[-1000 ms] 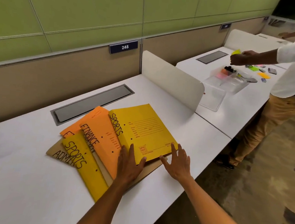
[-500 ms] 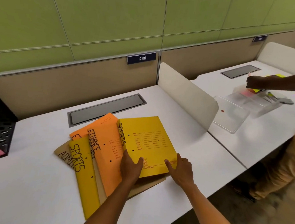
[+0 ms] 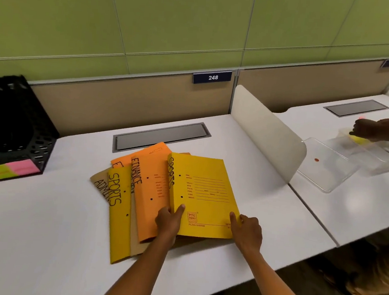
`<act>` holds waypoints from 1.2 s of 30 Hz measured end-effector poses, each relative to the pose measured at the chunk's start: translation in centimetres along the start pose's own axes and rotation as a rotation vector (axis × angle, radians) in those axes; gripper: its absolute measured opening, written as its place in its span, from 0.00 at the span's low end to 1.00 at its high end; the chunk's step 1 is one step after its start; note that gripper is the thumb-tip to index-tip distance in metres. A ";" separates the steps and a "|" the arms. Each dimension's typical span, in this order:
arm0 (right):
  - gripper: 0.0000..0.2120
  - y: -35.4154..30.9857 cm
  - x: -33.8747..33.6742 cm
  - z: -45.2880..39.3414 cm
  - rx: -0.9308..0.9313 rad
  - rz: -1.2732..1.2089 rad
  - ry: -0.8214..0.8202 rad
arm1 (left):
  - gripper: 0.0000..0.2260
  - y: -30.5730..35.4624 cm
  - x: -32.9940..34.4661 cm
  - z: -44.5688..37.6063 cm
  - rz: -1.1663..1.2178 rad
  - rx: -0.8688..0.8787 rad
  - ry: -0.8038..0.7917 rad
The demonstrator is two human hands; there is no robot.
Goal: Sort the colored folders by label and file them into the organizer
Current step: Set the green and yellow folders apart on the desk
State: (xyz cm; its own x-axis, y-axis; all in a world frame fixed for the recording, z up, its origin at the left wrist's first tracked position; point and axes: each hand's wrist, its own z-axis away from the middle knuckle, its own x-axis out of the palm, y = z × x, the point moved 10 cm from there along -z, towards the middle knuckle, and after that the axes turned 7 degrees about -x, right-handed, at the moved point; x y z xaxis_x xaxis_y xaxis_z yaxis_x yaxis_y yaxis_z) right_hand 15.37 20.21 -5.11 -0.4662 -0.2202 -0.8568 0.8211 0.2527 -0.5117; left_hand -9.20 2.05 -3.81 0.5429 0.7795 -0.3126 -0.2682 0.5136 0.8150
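My left hand (image 3: 168, 222) and right hand (image 3: 247, 230) pinch the near edge of the top yellow SPORTS folder (image 3: 205, 194), which lies on the fanned pile on the white desk (image 3: 43, 228). I judge it light, thin card, slippery over the FINANCE folder (image 3: 149, 190), so I would grip by the spine, then carry it to the black organizer (image 3: 13, 128) at far left.

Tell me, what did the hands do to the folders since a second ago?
The left hand and right hand closed in on the top yellow paper SPORTS folder, thumbs now pressing its near corners. The fanned folders underneath stayed put, and the black mesh organizer came into view as the camera turned left.
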 end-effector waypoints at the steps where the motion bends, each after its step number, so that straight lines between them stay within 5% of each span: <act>1: 0.29 -0.1 0.2 0.0 -0.011 0.018 -0.008 | 0.11 0.0 -0.2 0.3 0.015 0.016 0.005; 6: 0.27 -0.5 1.5 -0.2 -0.011 0.005 -0.053 | 0.19 1.1 -1.2 2.1 0.025 0.130 0.035; 19: 0.25 -4.9 2.3 1.5 -0.055 -0.335 -0.120 | 0.20 2.3 -6.8 6.1 0.105 0.311 -0.045; 36: 0.09 -23.0 11.1 17.9 -0.164 -0.484 -0.124 | 0.08 -7.3 -33.1 4.4 0.075 0.384 0.116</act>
State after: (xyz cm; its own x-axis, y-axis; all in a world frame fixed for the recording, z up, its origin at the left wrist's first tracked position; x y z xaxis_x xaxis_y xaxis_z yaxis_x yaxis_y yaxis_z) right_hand -2.77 -4.90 -1.72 -0.7291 -0.4552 -0.5111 0.4546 0.2362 -0.8588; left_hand -21.71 -29.09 2.81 0.4336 0.8563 -0.2805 0.0249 0.2998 0.9537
